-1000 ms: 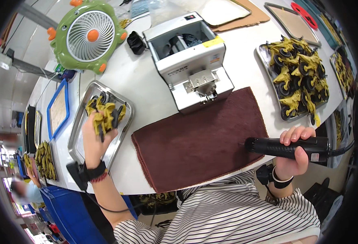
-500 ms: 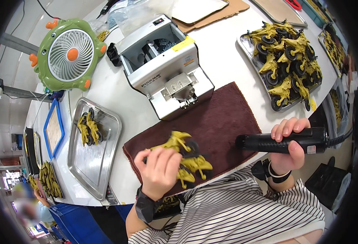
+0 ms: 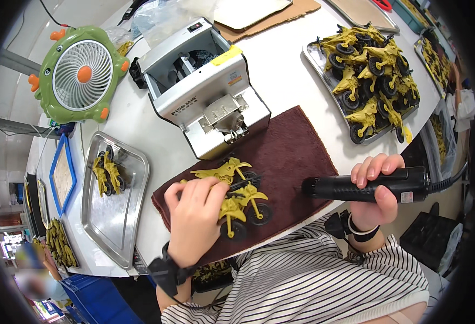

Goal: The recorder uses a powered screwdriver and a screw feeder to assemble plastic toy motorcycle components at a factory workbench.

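Yellow toy motorcycles (image 3: 242, 197) with black wheels lie close together on a dark brown cloth mat (image 3: 297, 146). My left hand (image 3: 195, 213) is closed over their left end, its fingers curled round yellow parts; the fingertips are partly hidden. In my right hand (image 3: 377, 200) is a black electric screwdriver (image 3: 332, 187), lying sideways with its tip toward the motorcycles. That tip is over the mat, apart from the toys. A cord runs from the tool's back end to the right.
Behind the mat stands a white-grey box-shaped machine (image 3: 181, 110) with an open top bin. Heaped yellow motorcycles fill a metal tray (image 3: 314, 56) at the back right. Another metal tray (image 3: 120, 227) at left holds a few. A green fan (image 3: 83, 73) stands at the far left.
My left hand has lowered the motorcycles onto the mat, where they now lie sharp and still. My right hand with the screwdriver has barely moved. The whole view has shifted slightly.
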Available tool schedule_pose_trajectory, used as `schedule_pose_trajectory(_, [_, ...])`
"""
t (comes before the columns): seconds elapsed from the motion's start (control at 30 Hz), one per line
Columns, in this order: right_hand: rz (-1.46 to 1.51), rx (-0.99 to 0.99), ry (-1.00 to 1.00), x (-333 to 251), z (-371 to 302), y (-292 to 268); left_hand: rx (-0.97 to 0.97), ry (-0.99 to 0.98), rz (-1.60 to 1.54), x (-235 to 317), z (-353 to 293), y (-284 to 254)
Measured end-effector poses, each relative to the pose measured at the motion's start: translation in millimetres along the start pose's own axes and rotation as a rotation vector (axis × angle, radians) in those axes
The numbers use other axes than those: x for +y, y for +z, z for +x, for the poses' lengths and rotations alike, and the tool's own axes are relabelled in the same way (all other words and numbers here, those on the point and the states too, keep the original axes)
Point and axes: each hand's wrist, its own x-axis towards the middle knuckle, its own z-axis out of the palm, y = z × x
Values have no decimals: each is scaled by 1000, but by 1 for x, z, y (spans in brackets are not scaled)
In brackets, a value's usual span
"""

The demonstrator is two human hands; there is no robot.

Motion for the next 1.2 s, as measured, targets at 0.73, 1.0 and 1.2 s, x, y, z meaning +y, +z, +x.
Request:
schedule_pose_trajectory(0.73, [17, -45, 5, -4, 0, -5, -83, -401, -472, 20, -4, -13])
schedule_pose_trajectory(1.0, [16, -48, -62, -16, 3, -9, 135, -223, -613, 51, 71, 47])
schedule_pose_trajectory(1.2, [34, -39, -94, -8, 7, -6, 304, -248, -93, 50, 68, 42])
